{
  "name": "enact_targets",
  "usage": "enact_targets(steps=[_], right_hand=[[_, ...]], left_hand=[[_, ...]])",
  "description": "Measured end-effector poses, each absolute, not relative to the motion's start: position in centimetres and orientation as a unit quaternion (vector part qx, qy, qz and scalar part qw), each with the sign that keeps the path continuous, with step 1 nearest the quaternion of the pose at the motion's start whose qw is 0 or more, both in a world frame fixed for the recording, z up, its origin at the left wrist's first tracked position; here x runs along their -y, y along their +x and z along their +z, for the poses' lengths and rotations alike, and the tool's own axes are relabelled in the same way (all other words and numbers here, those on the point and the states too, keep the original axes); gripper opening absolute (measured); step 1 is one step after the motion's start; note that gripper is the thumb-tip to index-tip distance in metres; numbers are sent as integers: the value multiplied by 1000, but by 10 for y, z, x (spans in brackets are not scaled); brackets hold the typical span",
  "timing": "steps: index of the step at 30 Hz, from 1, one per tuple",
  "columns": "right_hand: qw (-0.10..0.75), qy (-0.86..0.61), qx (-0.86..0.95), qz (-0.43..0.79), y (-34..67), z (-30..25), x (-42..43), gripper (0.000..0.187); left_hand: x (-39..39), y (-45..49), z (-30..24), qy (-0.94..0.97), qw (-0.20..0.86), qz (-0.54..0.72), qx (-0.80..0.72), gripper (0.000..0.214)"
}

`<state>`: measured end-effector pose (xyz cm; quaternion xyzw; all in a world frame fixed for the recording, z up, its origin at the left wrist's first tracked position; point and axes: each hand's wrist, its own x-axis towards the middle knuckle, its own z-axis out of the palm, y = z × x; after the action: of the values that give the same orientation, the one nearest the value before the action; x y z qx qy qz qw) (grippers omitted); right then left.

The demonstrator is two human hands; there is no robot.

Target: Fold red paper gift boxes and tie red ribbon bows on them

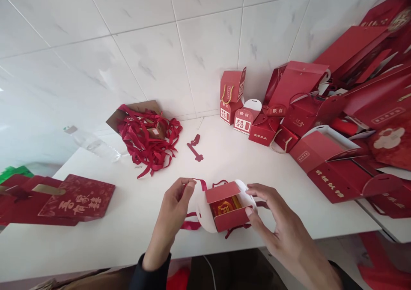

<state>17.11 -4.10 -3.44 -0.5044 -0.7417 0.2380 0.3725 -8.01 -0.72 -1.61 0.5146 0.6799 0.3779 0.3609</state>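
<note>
A small red gift box [226, 205] with white inner flaps lies open on the white table [135, 213], near the front edge. A gold-patterned item shows inside it. My left hand [172, 215] pinches a red ribbon [192, 183] at the box's left flap. My right hand [272, 223] rests its fingers on the box's right side, thumb and forefinger around the white flap. More ribbon ends trail under the box.
A tangle of red ribbons [147, 140] lies at the back left beside a clear plastic bottle [96, 146]. Flat red cards [77, 200] sit at the left. Several red boxes [244, 114] and bags [353, 110] crowd the back right. A loose ribbon piece [195, 147] lies mid-table.
</note>
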Motion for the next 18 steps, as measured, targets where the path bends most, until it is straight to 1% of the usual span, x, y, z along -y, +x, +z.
enact_targets(steps=[3, 7, 9, 12, 13, 14, 16, 18], right_hand=[[385, -504, 741, 221, 168, -39, 42, 28], [382, -474, 765, 211, 167, -45, 41, 28], [377, -467, 773, 204, 167, -45, 41, 28], [366, -476, 774, 203, 168, -43, 42, 24], [365, -479, 772, 204, 168, -43, 43, 23], [366, -483, 768, 206, 168, -42, 44, 24], [378, -492, 757, 205, 166, -42, 45, 33], [383, -490, 758, 199, 165, -44, 46, 42]], left_hand=[[36, -66, -14, 515, 375, 390, -665, 41], [54, -39, -16, 510, 427, 412, -622, 52], [55, -29, -18, 517, 437, 408, -612, 55], [52, -21, -23, 553, 371, 379, -643, 44], [50, -20, -25, 559, 344, 368, -658, 45], [50, -19, -28, 561, 323, 357, -673, 50], [49, -16, -34, 558, 297, 344, -694, 62], [51, -13, -39, 556, 288, 348, -698, 66]])
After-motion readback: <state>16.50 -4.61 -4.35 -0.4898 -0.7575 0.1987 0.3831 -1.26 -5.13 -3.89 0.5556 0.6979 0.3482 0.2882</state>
